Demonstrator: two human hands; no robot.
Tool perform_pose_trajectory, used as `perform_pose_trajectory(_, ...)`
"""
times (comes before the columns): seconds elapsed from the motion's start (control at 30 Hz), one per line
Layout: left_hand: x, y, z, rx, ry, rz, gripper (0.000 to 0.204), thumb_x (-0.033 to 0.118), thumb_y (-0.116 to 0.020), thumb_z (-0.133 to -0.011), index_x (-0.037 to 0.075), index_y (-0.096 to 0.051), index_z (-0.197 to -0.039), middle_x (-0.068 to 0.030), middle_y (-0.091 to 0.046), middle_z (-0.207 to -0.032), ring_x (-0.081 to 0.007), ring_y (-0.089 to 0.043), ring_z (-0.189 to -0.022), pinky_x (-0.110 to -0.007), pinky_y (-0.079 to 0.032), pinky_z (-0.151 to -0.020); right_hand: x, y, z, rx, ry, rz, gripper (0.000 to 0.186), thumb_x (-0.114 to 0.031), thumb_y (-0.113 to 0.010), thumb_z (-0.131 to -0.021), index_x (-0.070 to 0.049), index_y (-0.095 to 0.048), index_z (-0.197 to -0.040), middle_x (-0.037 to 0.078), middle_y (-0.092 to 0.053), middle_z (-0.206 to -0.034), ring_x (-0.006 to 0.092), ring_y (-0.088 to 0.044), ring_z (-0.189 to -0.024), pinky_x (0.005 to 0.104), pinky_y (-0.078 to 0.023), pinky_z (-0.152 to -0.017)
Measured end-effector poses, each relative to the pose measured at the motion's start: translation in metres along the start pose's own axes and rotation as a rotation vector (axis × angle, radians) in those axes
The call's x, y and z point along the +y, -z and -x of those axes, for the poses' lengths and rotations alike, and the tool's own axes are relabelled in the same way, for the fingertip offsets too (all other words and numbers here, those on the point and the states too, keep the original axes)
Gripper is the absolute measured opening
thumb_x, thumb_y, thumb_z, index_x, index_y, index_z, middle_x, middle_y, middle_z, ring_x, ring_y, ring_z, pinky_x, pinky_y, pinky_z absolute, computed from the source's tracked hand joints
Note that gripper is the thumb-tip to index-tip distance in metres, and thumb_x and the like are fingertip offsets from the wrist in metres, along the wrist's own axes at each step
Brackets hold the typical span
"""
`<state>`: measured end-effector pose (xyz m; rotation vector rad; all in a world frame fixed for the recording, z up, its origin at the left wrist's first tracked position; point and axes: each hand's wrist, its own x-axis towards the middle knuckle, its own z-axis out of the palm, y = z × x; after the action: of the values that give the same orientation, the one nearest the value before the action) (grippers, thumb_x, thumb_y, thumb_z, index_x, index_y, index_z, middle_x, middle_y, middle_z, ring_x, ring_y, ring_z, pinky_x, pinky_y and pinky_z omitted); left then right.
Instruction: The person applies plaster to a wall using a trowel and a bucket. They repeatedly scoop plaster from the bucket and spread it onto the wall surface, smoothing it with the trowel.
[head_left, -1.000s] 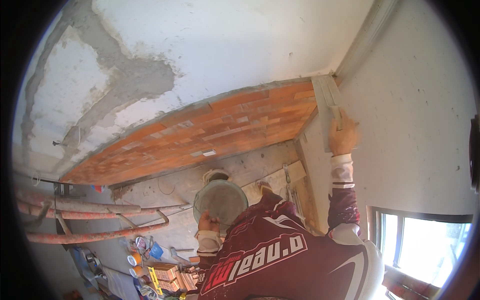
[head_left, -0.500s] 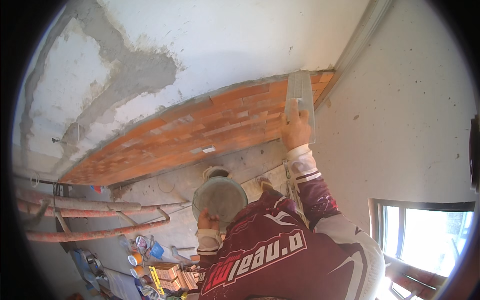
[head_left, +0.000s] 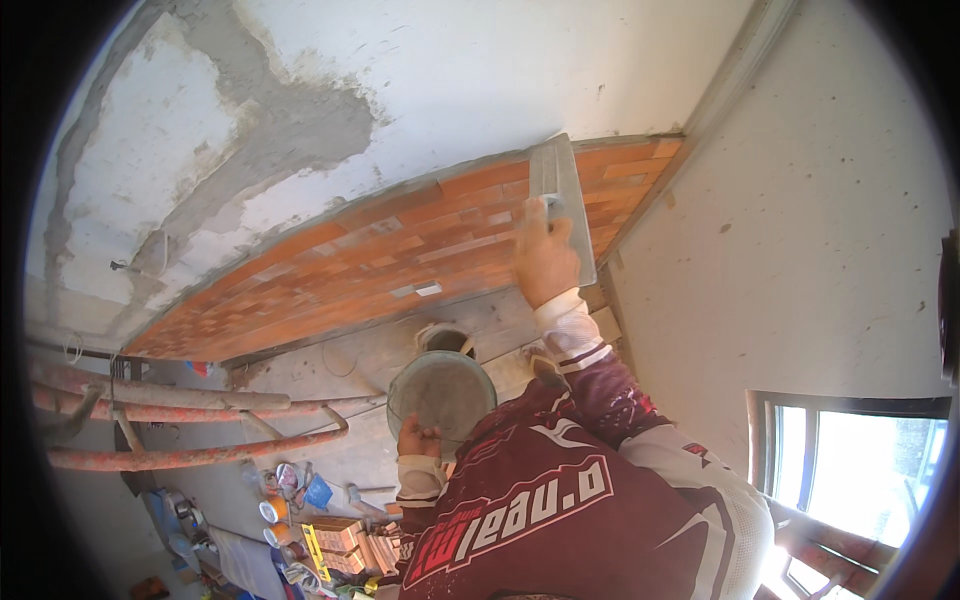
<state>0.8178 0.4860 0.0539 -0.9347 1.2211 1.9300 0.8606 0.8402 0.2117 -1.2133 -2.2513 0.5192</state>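
The right hand point(head_left: 547, 258) closes around the grip of a long, flat trowel point(head_left: 576, 210), which lies across the right part of the brickwork point(head_left: 345, 255), its far end at the ragged seam where brick meets white plaster point(head_left: 500, 70). Whether the blade is flush against the brick or slightly off it, I cannot tell. The left hand point(head_left: 419, 438) curls over the near left rim of a round tub point(head_left: 487, 388) and seems to hold it close to the body. The tub is grey inside; how much mix it contains is unclear.

The likeliest slip is at the seam: if the blade tilts, its far corner could dig into the plaster and chip the edge or leave a ridge. Too much pressure from an outstretched arm could make that tilt worse. The tub is a second weak point, since one hand seems to steady it at one side only; a long reach or twist could tip it and spill whatever is inside. A bucket point(head_left: 450, 340) shows just beyond the tub, with a foot point(head_left: 544, 365) near it, so a careless step could knock it.
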Motion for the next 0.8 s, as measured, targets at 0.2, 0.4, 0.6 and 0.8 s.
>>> perform_pose_trajectory(0.2,0.003,0.001,0.005,0.034,-0.014,0.021,0.013,0.017,-0.062,-0.081,0.015,-0.050,-0.087,0.0019,-0.043,-0.071,-0.0134,-0.043,-0.055,-0.036,-0.043,-0.061,0.035,0.020,-0.002,0.184,-0.003,0.050,0.050,-0.018,-0.055,-0.083,-0.012,-0.040,-0.130,0.018,-0.049,-0.094,0.0365,-0.057,-0.067,0.0470,-0.048,-0.057)
perform_pose_trajectory(0.4,0.004,0.003,-0.002,0.046,-0.024,0.028,0.010,0.017,-0.060,-0.082,0.015,-0.051,-0.085,0.0025,-0.043,-0.068,-0.0134,-0.043,-0.054,-0.037,-0.044,-0.060,0.054,0.026,0.005,0.171,0.064,-0.294,0.043,-0.015,-0.062,-0.078,-0.002,-0.056,-0.119,0.018,-0.058,-0.087,0.0329,-0.058,-0.075,0.0391,-0.048,-0.070)
perform_pose_trajectory(0.6,0.002,0.000,0.000,0.021,-0.032,0.030,0.013,0.017,-0.061,-0.082,0.016,-0.050,-0.089,0.0013,-0.042,-0.074,-0.0132,-0.043,-0.056,-0.036,-0.043,-0.062,0.059,-0.021,0.004,0.030,0.030,-0.829,0.041,-0.015,-0.064,-0.078,0.002,-0.058,-0.115,0.021,-0.062,-0.106,0.0262,-0.061,-0.097,0.0313,-0.046,-0.084)
perform_pose_trajectory(0.8,-0.007,0.007,-0.007,-0.018,-0.017,0.054,0.013,0.018,-0.060,-0.084,0.015,-0.050,-0.092,0.0007,-0.045,-0.077,-0.0129,-0.045,-0.057,-0.034,-0.044,-0.061,0.039,-0.024,-0.010,-0.199,0.035,-0.901,0.040,-0.015,-0.064,-0.079,0.003,-0.058,-0.114,0.019,-0.064,-0.106,0.0214,-0.062,-0.099,0.0290,-0.045,-0.086)
